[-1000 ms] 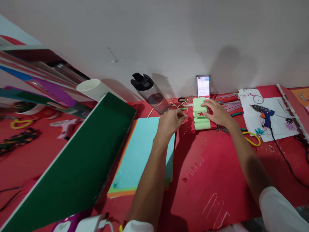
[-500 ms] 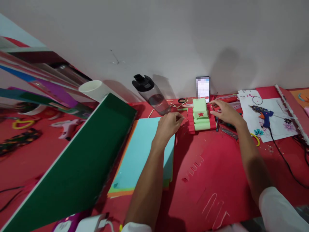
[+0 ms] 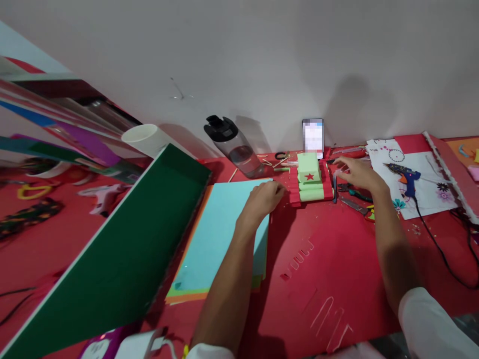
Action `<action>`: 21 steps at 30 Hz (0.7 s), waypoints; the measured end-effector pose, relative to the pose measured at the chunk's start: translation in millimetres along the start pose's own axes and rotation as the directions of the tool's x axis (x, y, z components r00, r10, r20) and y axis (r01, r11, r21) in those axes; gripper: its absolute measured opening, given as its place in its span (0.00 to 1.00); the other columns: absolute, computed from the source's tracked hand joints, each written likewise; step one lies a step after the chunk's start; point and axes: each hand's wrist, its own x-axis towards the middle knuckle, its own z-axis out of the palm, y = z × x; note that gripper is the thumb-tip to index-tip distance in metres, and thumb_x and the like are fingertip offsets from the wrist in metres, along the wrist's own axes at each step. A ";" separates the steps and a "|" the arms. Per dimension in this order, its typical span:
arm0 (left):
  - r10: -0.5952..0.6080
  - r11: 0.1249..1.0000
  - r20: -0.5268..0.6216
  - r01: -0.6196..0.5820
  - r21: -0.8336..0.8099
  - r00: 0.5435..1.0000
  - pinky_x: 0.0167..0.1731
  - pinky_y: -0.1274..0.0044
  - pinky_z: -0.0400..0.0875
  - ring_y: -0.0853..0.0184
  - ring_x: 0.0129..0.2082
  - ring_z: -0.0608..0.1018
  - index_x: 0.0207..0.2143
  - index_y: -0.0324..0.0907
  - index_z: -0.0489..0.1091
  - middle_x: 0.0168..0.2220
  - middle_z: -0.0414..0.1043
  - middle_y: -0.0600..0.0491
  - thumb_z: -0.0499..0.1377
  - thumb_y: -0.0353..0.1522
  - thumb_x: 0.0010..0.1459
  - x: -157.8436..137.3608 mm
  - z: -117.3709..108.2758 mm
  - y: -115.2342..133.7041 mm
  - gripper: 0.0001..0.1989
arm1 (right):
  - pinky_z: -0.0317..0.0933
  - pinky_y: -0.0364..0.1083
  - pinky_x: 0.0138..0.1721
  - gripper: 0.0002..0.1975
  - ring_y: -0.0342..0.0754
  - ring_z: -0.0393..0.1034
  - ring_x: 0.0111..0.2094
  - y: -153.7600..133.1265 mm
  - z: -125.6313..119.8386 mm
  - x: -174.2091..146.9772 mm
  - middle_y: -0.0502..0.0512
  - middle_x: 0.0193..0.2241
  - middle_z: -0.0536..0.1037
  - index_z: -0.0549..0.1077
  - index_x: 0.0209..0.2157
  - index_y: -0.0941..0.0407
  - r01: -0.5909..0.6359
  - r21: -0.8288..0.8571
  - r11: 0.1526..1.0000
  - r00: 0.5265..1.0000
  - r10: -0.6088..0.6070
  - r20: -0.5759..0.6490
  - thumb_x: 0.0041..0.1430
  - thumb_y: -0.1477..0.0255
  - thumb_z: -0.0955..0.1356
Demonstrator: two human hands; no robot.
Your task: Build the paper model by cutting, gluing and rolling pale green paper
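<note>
A small paper model [image 3: 312,192] of light green rolls with red ends stands on the red table, a light green block with a red star on top of it. Just left of the model, over the edge of the light blue paper [image 3: 220,219], is my left hand [image 3: 265,198]. Its fingers are curled together, and anything in them is hidden. On the model's other side, apart from it, my right hand [image 3: 357,174] hovers with thumb and forefinger spread. Pliers [image 3: 354,192] and yellow-handled scissors [image 3: 357,205] lie below that hand.
A lit phone [image 3: 313,137] and a tilted water bottle [image 3: 235,147] stand by the wall. A blue glue gun [image 3: 407,179] with a cord lies on white paper at right. A green board [image 3: 123,259] leans at left, with a pink glue gun [image 3: 102,197] behind it.
My right hand has drawn away from the model to the right, uncovering the pliers and more of the scissors. The left hand has stayed nearly in place, its fingers slightly more curled.
</note>
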 end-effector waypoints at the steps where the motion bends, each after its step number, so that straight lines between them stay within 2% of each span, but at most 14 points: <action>1: 0.000 1.000 -0.013 0.000 -0.005 1.000 0.32 0.71 0.58 0.57 0.37 0.81 0.28 0.47 0.74 0.33 0.81 0.48 0.52 0.32 0.65 0.8 0.3 -0.4 0.14 | 0.73 0.55 0.48 0.15 0.57 0.80 0.48 -0.8 1.0 0.5 0.58 0.49 0.83 0.76 0.53 0.51 0.003 -0.007 1.000 1.000 -0.003 0.006 0.66 0.67 0.70; 8: -0.059 0.996 -0.062 0.055 -0.077 0.996 0.38 0.72 0.65 0.56 0.43 0.83 0.36 0.48 0.83 0.39 0.85 0.48 0.59 0.36 0.63 4.4 3.3 -2.1 0.12 | 0.72 0.55 0.48 0.14 0.58 0.79 0.48 -8.5 2.8 1.7 0.59 0.49 0.84 0.77 0.52 0.52 0.005 -0.022 1.000 0.999 -0.004 0.046 0.66 0.68 0.70; 16: -0.053 0.992 -0.076 0.044 -0.115 0.996 0.40 0.71 0.68 0.56 0.44 0.83 0.39 0.47 0.84 0.42 0.86 0.48 0.60 0.36 0.64 3.7 0.5 -2.7 0.11 | 0.73 0.55 0.47 0.13 0.56 0.80 0.46 -13.1 -0.5 1.5 0.59 0.48 0.84 0.78 0.51 0.53 -0.008 -0.007 1.000 1.000 0.008 0.005 0.66 0.68 0.70; 21: -0.097 0.988 -0.073 0.087 -0.130 0.993 0.39 0.71 0.68 0.56 0.43 0.83 0.38 0.47 0.82 0.41 0.85 0.49 0.63 0.37 0.62 4.7 2.6 -2.3 0.08 | 0.73 0.54 0.45 0.13 0.56 0.80 0.46 -12.0 1.0 2.0 0.58 0.47 0.84 0.78 0.51 0.52 -0.007 -0.005 1.000 1.000 0.007 0.004 0.66 0.68 0.70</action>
